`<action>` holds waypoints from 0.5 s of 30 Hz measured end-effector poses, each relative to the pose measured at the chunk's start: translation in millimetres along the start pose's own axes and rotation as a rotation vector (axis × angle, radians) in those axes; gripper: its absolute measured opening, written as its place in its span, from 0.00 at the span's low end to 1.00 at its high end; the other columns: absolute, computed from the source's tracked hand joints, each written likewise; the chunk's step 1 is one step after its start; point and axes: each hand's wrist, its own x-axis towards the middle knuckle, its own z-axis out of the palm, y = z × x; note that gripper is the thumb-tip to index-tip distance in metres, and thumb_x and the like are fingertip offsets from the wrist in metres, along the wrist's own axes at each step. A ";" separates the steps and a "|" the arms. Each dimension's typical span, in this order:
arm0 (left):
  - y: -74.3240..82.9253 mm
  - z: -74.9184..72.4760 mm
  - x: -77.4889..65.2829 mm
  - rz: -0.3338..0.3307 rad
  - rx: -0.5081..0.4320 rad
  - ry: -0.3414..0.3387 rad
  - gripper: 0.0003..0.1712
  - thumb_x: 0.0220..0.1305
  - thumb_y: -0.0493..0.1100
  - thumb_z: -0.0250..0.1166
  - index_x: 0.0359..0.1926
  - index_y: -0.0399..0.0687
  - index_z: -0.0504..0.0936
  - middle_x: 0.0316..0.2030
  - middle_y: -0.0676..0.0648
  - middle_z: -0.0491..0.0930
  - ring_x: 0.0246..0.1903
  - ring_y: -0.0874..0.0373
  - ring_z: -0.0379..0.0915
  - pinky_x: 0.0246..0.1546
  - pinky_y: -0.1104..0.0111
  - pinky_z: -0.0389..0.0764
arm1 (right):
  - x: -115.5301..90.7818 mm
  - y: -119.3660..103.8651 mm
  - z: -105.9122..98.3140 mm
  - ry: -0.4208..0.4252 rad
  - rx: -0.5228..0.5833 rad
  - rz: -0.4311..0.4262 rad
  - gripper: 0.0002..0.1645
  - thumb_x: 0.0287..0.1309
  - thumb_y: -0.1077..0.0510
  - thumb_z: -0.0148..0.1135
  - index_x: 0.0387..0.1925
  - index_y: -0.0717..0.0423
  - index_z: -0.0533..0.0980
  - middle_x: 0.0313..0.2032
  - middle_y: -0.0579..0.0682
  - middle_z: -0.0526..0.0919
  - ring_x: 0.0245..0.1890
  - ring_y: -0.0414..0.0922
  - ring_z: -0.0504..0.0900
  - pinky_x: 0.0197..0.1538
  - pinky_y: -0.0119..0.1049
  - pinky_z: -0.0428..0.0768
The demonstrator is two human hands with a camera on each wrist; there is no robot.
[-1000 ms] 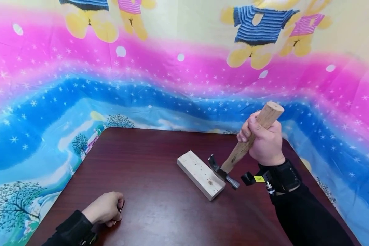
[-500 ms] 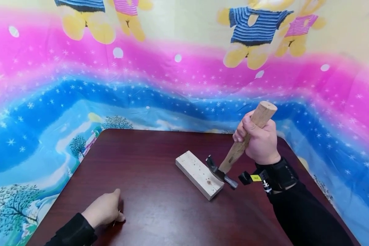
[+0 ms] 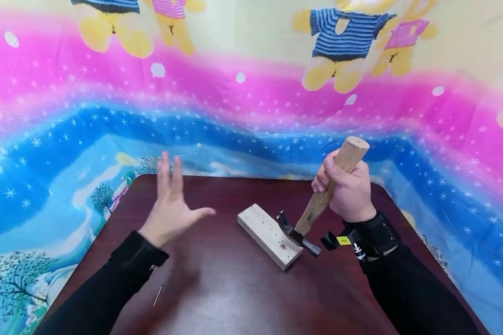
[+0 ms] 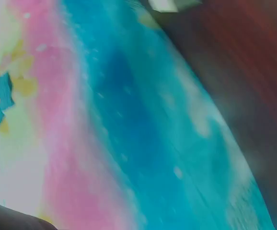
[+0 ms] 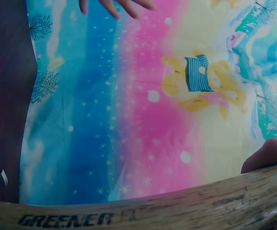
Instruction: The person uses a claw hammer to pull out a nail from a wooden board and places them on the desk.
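My right hand (image 3: 352,190) grips a claw hammer (image 3: 318,204) by its wooden handle, butt end up and head low. The hammer's head overlaps the near right part of a pale wood block (image 3: 268,235) in the head view. In the right wrist view the handle (image 5: 167,208) crosses the bottom, with dark lettering on it. Raised over the table's left side, my left hand (image 3: 169,216) has its fingers straight and thumb spread, holding nothing. A nail (image 3: 158,296) lies on the table below the left forearm. The wood block has several small dark holes in its top.
The dark red-brown table (image 3: 218,293) has rounded far corners. A printed cloth (image 3: 218,107) with bears and snowflakes hangs behind it and along both sides. A small black piece with a yellow label (image 3: 343,240) sticks out from the right wrist strap.
My left hand has let go of the nail, risen from the table and moved forward with its fingers spread. The right hand still holds the hammer by the block.
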 end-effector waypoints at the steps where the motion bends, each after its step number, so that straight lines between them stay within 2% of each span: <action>1: 6.4 7.0 7.6 0.018 -0.026 -0.007 0.85 0.41 0.57 0.84 0.77 0.64 0.21 0.75 0.49 0.13 0.73 0.47 0.12 0.54 0.33 0.65 | 0.4 0.7 1.2 0.001 -0.011 0.007 0.12 0.74 0.61 0.54 0.32 0.62 0.69 0.18 0.57 0.64 0.16 0.50 0.62 0.22 0.42 0.69; 4: 26.9 36.1 24.2 0.021 -0.096 -0.089 0.83 0.44 0.58 0.82 0.78 0.66 0.22 0.74 0.50 0.12 0.73 0.48 0.11 0.51 0.35 0.69 | 1.2 3.2 5.2 -0.002 -0.050 0.032 0.12 0.74 0.58 0.56 0.32 0.59 0.69 0.19 0.56 0.64 0.17 0.50 0.63 0.23 0.42 0.69; 6: 41.9 59.7 31.5 0.005 -0.144 -0.154 0.80 0.46 0.61 0.81 0.77 0.69 0.23 0.74 0.52 0.12 0.73 0.47 0.11 0.53 0.35 0.67 | 0.8 4.5 7.4 -0.004 -0.055 0.042 0.12 0.73 0.57 0.56 0.32 0.58 0.69 0.19 0.56 0.64 0.17 0.50 0.63 0.24 0.42 0.69; 9: 64.6 91.8 38.0 0.025 -0.212 -0.231 0.79 0.46 0.63 0.80 0.78 0.71 0.24 0.74 0.53 0.11 0.73 0.46 0.12 0.58 0.37 0.64 | -0.5 6.4 10.2 -0.008 -0.047 0.042 0.12 0.73 0.57 0.56 0.32 0.58 0.69 0.19 0.56 0.64 0.18 0.50 0.63 0.24 0.42 0.69; 12: 84.1 113.8 38.8 0.065 -0.299 -0.276 0.79 0.47 0.60 0.81 0.78 0.70 0.25 0.75 0.53 0.13 0.75 0.44 0.29 0.60 0.45 0.70 | -0.3 8.5 13.7 -0.017 -0.036 0.030 0.12 0.73 0.58 0.56 0.32 0.58 0.70 0.19 0.56 0.64 0.17 0.50 0.63 0.24 0.42 0.70; 14: 93.8 123.8 38.3 0.084 -0.374 -0.308 0.78 0.49 0.57 0.81 0.78 0.68 0.25 0.75 0.52 0.14 0.72 0.43 0.50 0.56 0.53 0.76 | 0.7 9.6 15.8 -0.020 -0.027 0.019 0.11 0.73 0.58 0.56 0.33 0.58 0.70 0.19 0.56 0.65 0.17 0.50 0.64 0.24 0.42 0.70; 15: 97.5 127.9 37.9 0.091 -0.421 -0.328 0.77 0.50 0.54 0.80 0.78 0.68 0.25 0.75 0.53 0.14 0.70 0.44 0.56 0.53 0.56 0.78 | 1.1 9.9 16.7 -0.023 -0.021 0.015 0.11 0.73 0.58 0.56 0.33 0.59 0.70 0.19 0.56 0.65 0.17 0.50 0.64 0.25 0.42 0.70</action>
